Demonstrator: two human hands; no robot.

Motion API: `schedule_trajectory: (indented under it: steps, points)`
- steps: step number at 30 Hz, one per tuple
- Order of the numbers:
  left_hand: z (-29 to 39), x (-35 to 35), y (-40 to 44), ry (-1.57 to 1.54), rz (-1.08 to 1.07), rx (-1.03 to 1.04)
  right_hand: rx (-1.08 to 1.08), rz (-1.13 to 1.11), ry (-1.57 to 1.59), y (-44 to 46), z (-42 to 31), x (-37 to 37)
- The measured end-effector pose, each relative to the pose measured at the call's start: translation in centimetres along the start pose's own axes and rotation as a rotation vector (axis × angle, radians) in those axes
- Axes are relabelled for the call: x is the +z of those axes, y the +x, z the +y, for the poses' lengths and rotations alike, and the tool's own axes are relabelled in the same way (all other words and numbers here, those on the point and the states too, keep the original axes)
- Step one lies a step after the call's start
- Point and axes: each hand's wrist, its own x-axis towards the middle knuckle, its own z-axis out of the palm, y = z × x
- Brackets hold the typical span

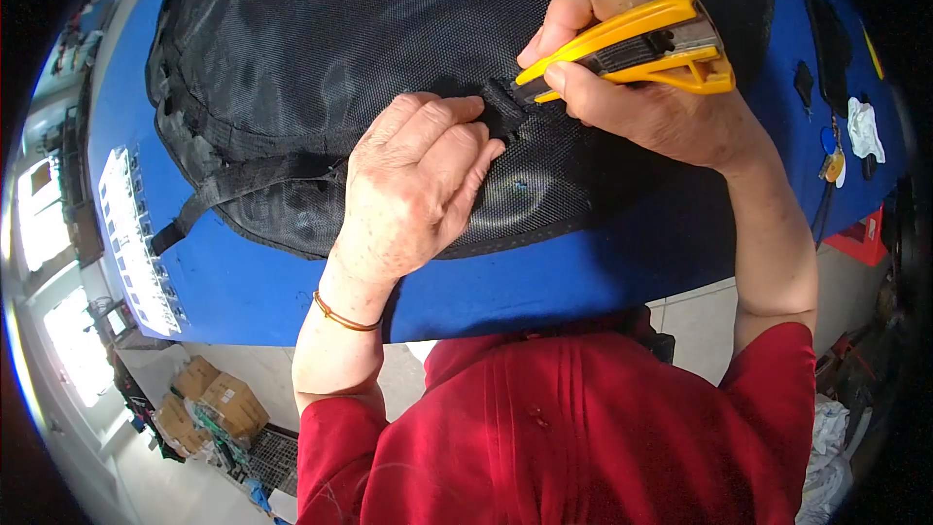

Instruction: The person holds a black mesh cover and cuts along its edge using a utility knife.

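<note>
A black mesh bag (408, 29) lies in front of me. My left hand (413, 180) is on its near part, fingers curled and pinching a short black strap (503, 105) that stands up from the mesh. In my right hand (632, 97) is a yellow utility knife (622, 44) with black and metal parts, gripped between thumb and fingers. Its dark tip points left and reaches the strap, close to my left fingertips. Whether the tip is cutting into the fabric I cannot tell. A longer black webbing strap (248, 180) runs off the bag's left side.
The bag rests on a blue table (486, 301). Toward the right edge lie a black phone-like object (826, 44), keys with tags (832, 160) and a crumpled white tissue (865, 129). Cardboard boxes (228, 403) stand on the floor at lower left.
</note>
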Motion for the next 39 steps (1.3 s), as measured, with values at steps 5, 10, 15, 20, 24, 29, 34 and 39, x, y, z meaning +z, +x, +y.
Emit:
schedule_trajectory:
  steps: [5,10,15,20,24,29,34,39]
  points:
    - [0.0,0.1,0.0,0.002,0.012,0.017,0.043,-0.032,-0.077,0.0,-0.6,-0.5]
    - [0.0,0.0,0.1,0.007,0.013,0.016,-0.017,-0.040,-0.130,0.1,-0.4,-0.7]
    - [0.2,-0.2,0.1,-0.010,0.005,-0.008,-0.050,-0.023,-0.116,-0.2,0.1,-0.7]
    - [0.0,0.1,0.1,-0.002,0.018,0.020,0.235,0.131,0.170,0.6,-2.0,-0.6]
    - [0.0,0.1,0.1,0.009,0.014,0.018,0.256,0.152,0.238,0.0,-1.0,0.4]
    - [0.1,0.0,0.1,0.012,0.007,0.018,-0.188,0.088,-0.032,0.0,1.4,0.6]
    - [0.0,0.0,0.1,0.010,0.006,0.022,-0.046,0.094,0.068,0.0,0.9,1.0]
    - [0.1,0.0,0.2,0.004,0.003,0.011,-0.096,0.069,-0.043,0.2,1.0,0.8]
